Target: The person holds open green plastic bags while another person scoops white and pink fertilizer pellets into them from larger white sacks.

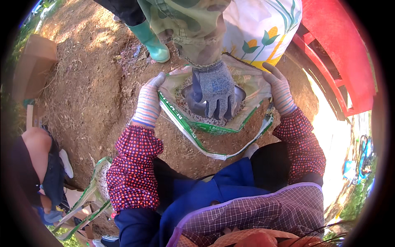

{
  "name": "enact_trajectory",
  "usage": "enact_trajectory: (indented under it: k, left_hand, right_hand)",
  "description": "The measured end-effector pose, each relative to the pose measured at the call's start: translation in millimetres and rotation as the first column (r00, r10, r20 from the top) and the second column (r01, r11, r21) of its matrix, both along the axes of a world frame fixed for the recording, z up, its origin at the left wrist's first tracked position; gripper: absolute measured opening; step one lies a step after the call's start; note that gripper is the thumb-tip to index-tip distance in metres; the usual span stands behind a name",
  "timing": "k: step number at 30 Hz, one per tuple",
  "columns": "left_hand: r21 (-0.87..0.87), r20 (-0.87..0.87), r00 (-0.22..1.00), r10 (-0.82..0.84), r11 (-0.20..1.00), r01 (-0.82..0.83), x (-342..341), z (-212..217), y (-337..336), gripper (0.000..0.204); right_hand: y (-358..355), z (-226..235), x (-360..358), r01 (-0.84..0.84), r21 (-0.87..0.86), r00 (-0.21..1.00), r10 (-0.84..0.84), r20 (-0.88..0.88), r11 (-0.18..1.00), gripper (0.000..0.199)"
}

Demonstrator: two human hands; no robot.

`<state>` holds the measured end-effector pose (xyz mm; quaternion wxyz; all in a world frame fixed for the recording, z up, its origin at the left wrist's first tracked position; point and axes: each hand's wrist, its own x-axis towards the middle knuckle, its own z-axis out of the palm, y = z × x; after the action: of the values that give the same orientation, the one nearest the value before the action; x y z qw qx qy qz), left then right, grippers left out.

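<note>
My left hand [148, 98], in a striped knit glove, grips the left edge of an open woven sack [252, 84] with green and white trim. On the opposite edge my right hand [281, 89], gloved alike, holds the sack's mouth, a finger sticking out beyond the rim. Small pale granules [185, 110] lie inside. Among them sits a shiny metal bowl [240, 97], partly covered by another person's grey-gloved hand [214, 88] reaching in from the far side. A loose green and white strip of the sack [196, 145] hangs toward me.
A large white bag with a corn print [263, 31] stands beyond the sack. Red machinery or bodywork [341, 49] is at the far right. The other person's green boot [151, 44] stands on bare soil. Another open sack [101, 181] and a seated person's leg [39, 148] are at left.
</note>
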<state>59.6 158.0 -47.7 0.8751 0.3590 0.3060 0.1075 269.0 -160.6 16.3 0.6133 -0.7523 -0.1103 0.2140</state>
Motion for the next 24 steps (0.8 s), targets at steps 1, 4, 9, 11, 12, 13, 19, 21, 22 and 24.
enact_trajectory:
  k: [1, 4, 9, 11, 12, 13, 19, 21, 22, 24]
  left_hand:
    - [-0.006, -0.008, 0.999, 0.031, 1.0, -0.031, -2, 1, 0, 0.04]
    - [-0.035, 0.032, 0.996, 0.086, 0.996, -0.085, -3, -2, 2, 0.027]
    - [0.058, -0.027, 0.997, 0.078, 0.995, -0.077, -7, 16, -4, 0.023]
    - [0.189, -0.094, 0.992, -0.084, 0.977, 0.101, -16, 28, -1, 0.03]
    - [0.192, -0.096, 0.992, -0.086, 0.976, 0.103, -17, 28, -2, 0.03]
    - [0.228, -0.079, 0.996, -0.038, 0.972, 0.055, -16, 28, -5, 0.031]
    - [0.455, -0.138, 0.959, -0.247, 0.844, 0.283, -19, 36, -4, 0.054]
    - [0.627, -0.245, 0.96, -0.135, 0.734, 0.263, -25, 38, -3, 0.077]
    - [0.703, -0.29, 0.946, -0.146, 0.638, 0.315, -29, 33, 4, 0.069]
    - [0.723, -0.442, 0.878, -0.185, 0.506, 0.471, -24, 45, 0, 0.055]
  right_hand:
    - [2, 0, 0, -0.01, -0.024, 0.998, 0.011, 0.057, 1.0, 0.05]
    - [8, 2, -3, -0.028, -0.056, 0.997, 0.033, 0.073, 0.998, 0.05]
    - [9, 7, -8, -0.01, 0.024, 0.996, 0.012, -0.085, 1.0, 0.05]
    - [9, 5, -7, -0.001, 0.04, 0.994, 0.005, -0.109, 0.999, 0.05]
    - [9, 0, -6, -0.011, 0.043, 0.996, 0.014, -0.083, 0.999, 0.049]
    - [5, -5, -2, -0.015, 0.043, 0.998, 0.018, -0.053, 0.999, 0.047]
    - [1, -8, -4, 0.002, 0.029, 1.0, -0.002, 0.001, 1.0, 0.048]
    - [14, 2, -7, -0.046, 0.015, 0.998, 0.046, 0.037, 0.999, 0.048]
    - [21, 8, -10, -0.054, 0.026, 0.998, 0.053, 0.029, 0.998, 0.048]
    - [18, 7, -13, -0.037, 0.05, 0.999, 0.039, -0.028, 0.998, 0.048]
